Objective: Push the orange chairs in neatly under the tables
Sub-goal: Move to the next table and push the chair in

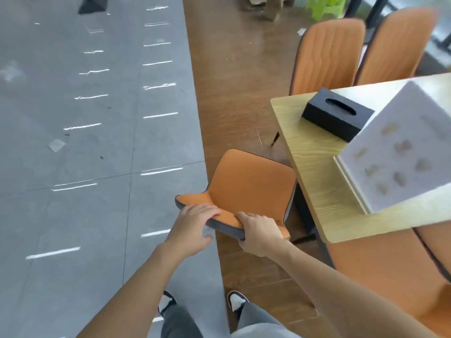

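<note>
Orange chair backrest gripped: left hand, right hand.

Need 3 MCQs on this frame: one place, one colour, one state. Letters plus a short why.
1. Where does the black tissue box stand?
A. on the floor
B. on the wooden table
C. on a chair seat

2. What colour is the stool at the far end of the room?
A. green
B. blue
C. red

3. How are the hands placed on the near orange chair?
A. both grip the top of its backrest
B. only one touches it
C. neither touches it

Answers: 1 B, the box sits near the table corner. 2 A, it is bright green. 3 A, the left hand and right hand both hold the backrest edge.
</note>
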